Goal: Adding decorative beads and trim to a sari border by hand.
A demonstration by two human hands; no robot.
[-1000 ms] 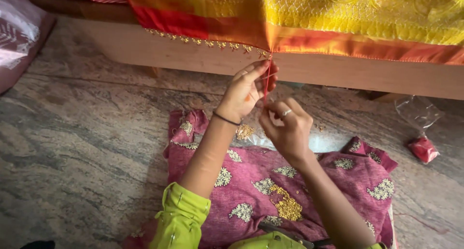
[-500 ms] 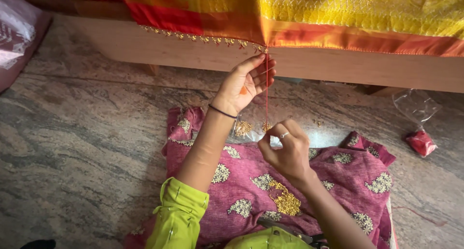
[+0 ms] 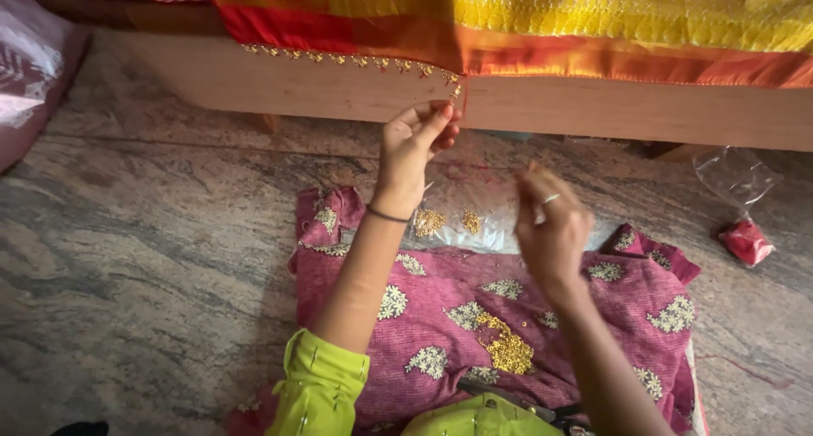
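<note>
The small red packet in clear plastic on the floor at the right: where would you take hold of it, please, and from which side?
Grip the red packet by the loose clear plastic bunched above its filled red end, coming from above. That part rises free of the stone floor and looks crumpled enough to pinch, while the red end lies flat. Nothing crowds it; the right hand is nearest.

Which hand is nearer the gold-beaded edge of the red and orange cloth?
Left. The left hand pinches right at the gold-beaded edge; the right hand is lower and to the right, above the magenta flowered cloth.
</note>
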